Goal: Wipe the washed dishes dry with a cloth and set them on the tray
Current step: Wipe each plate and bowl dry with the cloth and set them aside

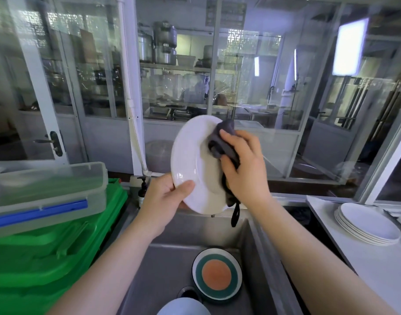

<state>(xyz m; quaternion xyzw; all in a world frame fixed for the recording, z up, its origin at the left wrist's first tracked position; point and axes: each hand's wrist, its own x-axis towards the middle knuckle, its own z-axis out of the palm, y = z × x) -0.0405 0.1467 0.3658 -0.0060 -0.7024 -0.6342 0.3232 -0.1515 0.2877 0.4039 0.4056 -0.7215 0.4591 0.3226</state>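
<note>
Pinching the plate [195, 164] rim with my left hand [163, 198], my right hand [245, 169] squeezes the cloth [222, 142]; wet plates slip and break.

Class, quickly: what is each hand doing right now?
Left hand: grip closed on the rim of the round white ceramic plate.
Right hand: grip closed on the dark grey cloth, pressed against the plate.

A steel sink [258, 242] sat in the middle. A round plate [217, 275] with orange and green rings lay in it, next to a pale bowl [183, 306] at the bottom edge. To the right, a white surface [354, 258] held a stack of white plates [367, 223]. To the left, a clear box [47, 189] sat on green bins [47, 258].
</note>
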